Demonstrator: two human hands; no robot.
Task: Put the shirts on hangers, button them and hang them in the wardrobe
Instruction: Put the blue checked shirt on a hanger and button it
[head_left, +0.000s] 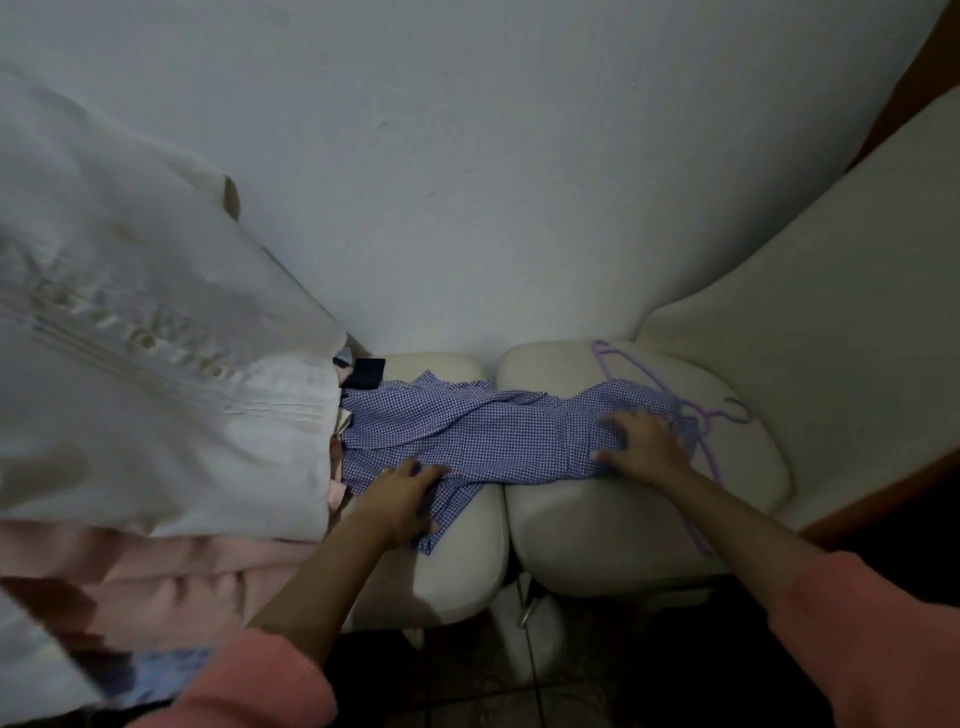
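Blue checked shirt (467, 431) lies spread across two cream chair seats: left seat (467, 561), right seat (623, 530), bridging the gap between them. My left hand (400, 499) is on the shirt's near left edge, fingers curled round a fold of the cloth, gripping it. My right hand (644, 441) rests on the shirt's right end, fingers spread flat and pressing the cloth, not gripping. Purple hanger (691, 410) lies on the right seat, partly under the shirt's right end, just beside my right hand. White garment (130, 338) hangs close on the left, pink garment (156, 571) below it. White wall (467, 156) at the far side.
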